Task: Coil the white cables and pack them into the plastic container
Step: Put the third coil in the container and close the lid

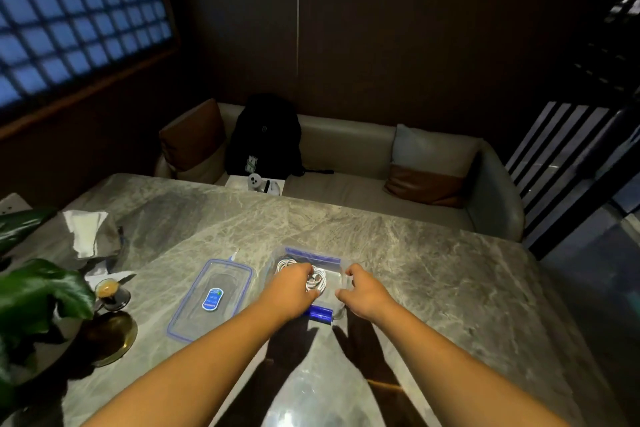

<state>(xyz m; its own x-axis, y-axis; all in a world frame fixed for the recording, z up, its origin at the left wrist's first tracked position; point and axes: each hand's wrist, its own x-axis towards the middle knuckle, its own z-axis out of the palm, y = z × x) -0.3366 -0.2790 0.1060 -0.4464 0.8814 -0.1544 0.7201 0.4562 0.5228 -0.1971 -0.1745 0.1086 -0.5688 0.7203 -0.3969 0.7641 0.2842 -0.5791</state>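
Note:
A clear plastic container [313, 258] with blue clips stands on the marble table in front of me. Coiled white cables [320, 282] lie inside it. My left hand [291, 288] reaches into the container, its curled fingers over the coil and hiding part of it; whether it grips the cable I cannot tell. My right hand [363, 291] is at the container's right rim, fingers and thumb curved around the wall. The container's lid [211, 298], clear with a blue rim and a blue sticker, lies flat to the left.
A small glass of coffee [109, 291] on a dark saucer, plant leaves [38, 295] and a tissue box [86, 232] crowd the table's left side. A sofa with a black backpack [265, 135] runs behind the table's far edge.

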